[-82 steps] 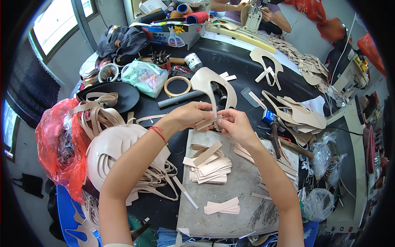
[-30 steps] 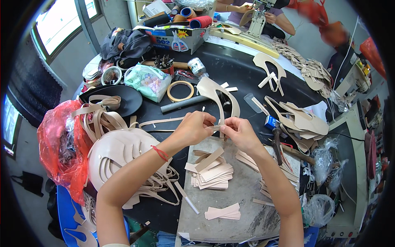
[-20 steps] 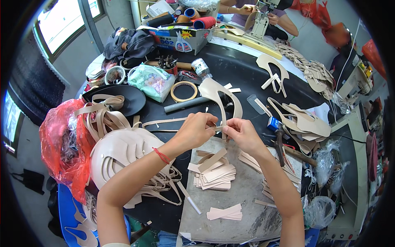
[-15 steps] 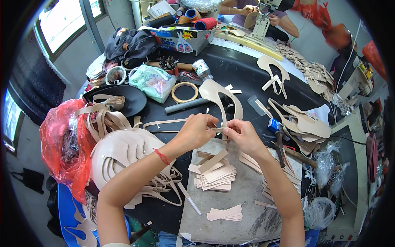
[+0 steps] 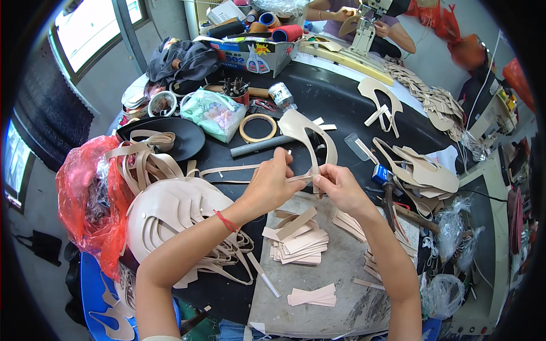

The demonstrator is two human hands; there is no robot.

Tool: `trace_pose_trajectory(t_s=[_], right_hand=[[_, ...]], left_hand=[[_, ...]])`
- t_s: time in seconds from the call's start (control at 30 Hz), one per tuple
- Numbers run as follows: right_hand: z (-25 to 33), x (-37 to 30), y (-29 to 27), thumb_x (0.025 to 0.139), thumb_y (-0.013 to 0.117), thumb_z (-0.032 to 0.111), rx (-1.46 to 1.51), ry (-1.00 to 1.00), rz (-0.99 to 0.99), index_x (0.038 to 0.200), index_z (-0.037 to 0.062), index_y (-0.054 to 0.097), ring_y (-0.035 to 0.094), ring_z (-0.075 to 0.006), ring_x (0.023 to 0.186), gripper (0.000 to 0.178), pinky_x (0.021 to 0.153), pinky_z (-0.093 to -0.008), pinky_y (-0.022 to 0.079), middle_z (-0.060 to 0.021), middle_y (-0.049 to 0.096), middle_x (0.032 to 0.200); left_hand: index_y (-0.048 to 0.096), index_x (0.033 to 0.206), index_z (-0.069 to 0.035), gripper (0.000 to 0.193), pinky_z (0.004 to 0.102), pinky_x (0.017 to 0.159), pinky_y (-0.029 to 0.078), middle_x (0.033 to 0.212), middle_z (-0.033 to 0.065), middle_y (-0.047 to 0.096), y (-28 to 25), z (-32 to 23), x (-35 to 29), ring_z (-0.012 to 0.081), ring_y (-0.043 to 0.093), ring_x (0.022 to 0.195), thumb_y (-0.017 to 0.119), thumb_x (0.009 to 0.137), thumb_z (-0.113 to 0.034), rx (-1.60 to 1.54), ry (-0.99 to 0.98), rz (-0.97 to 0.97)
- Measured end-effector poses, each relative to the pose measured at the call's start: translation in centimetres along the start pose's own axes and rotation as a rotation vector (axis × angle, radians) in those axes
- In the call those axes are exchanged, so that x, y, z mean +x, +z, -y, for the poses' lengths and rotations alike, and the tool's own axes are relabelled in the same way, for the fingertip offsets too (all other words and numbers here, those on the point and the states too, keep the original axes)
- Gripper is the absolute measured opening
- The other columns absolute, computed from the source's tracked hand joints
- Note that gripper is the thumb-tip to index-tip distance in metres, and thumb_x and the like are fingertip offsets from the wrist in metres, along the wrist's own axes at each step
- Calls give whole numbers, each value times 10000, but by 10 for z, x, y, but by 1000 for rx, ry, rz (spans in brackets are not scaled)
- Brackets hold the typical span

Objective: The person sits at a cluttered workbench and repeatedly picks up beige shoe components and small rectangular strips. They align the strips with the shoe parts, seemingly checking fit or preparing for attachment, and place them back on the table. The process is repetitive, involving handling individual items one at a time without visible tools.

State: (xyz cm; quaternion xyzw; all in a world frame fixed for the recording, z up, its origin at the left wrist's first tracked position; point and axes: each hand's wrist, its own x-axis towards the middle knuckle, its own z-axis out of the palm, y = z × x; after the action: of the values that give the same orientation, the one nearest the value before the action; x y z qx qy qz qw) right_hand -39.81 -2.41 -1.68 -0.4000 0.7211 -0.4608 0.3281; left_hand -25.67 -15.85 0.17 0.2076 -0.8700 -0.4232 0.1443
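A beige leather shoe upper [image 5: 297, 126] with a large cut-out stands raised over the middle of the bench. My right hand [image 5: 342, 186] pinches the lower end of its narrow band between thumb and fingers. From the other side my left hand [image 5: 272, 181] is closed on a thin beige strap, whose end meets the band at the right fingertips. A long beige strap [image 5: 230, 169] trails leftward from behind my left hand; whether it is the same one is hidden. Just below my hands, a pile of short beige strips [image 5: 298, 241] lies on a grey slab [image 5: 273, 310].
Stacked beige uppers [image 5: 170, 207] and a red plastic bag [image 5: 91, 199] stand left. A tape roll [image 5: 259, 128], grey rod [image 5: 261, 146] and bottle [image 5: 281, 95] lie beyond my hands. A hammer [image 5: 390, 204] lies right. Another person [image 5: 335, 25] works at a sewing machine [image 5: 364, 34].
My left hand's fingers have shifted slightly, with the index finger lifted higher. Both hands stay at the upper's band. The whole view has moved a little.
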Motion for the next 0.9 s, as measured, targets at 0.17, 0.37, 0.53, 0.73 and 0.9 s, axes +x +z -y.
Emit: trace_pose_trajectory(t_s=[0.17, 0.37, 0.53, 0.73, 0.9], right_hand=[[4, -1, 1, 893, 579, 150, -4, -9, 20, 940, -34, 619, 576, -90, 657, 194, 607, -262, 472, -51, 639, 751], [8, -4, 1, 889, 586, 148, -15, -4, 60, 950, -37, 617, 592, -92, 676, 197, 627, -259, 484, -62, 653, 781], [21, -13, 9, 879, 602, 129, 22, -69, -116, 927, -28, 619, 592, -89, 680, 165, 632, -250, 488, -52, 659, 793], [17, -2, -2, 878, 596, 88, -239, -215, -399, 926, -5, 621, 563, -72, 671, 108, 626, -231, 463, -38, 640, 756], [-19, 17, -36, 848, 640, 325, -409, 40, -419, 1035, -14, 570, 660, -253, 788, 394, 724, -361, 503, -167, 665, 848]], left_hand=[[673, 901, 65, 323, 287, 679, 509, 817, 171, 688, 0, 1, 3, 157, 668, 749, 705, 803, -241, -156, -57, 137], [665, 865, 35, 262, 264, 635, 491, 742, 89, 670, -1, 8, 4, 113, 614, 670, 666, 845, -227, -74, 41, 200], [660, 905, 12, 241, 258, 647, 477, 770, 57, 661, -7, 9, 8, 96, 585, 685, 635, 874, -226, -95, -44, 229], [653, 965, -4, 229, 243, 673, 442, 809, 28, 634, -7, 30, 18, 77, 540, 733, 619, 887, -217, -209, -157, 353], [654, 981, -6, 222, 246, 670, 438, 788, 15, 619, -4, 35, 24, 80, 531, 727, 616, 885, -203, -200, -218, 382]])
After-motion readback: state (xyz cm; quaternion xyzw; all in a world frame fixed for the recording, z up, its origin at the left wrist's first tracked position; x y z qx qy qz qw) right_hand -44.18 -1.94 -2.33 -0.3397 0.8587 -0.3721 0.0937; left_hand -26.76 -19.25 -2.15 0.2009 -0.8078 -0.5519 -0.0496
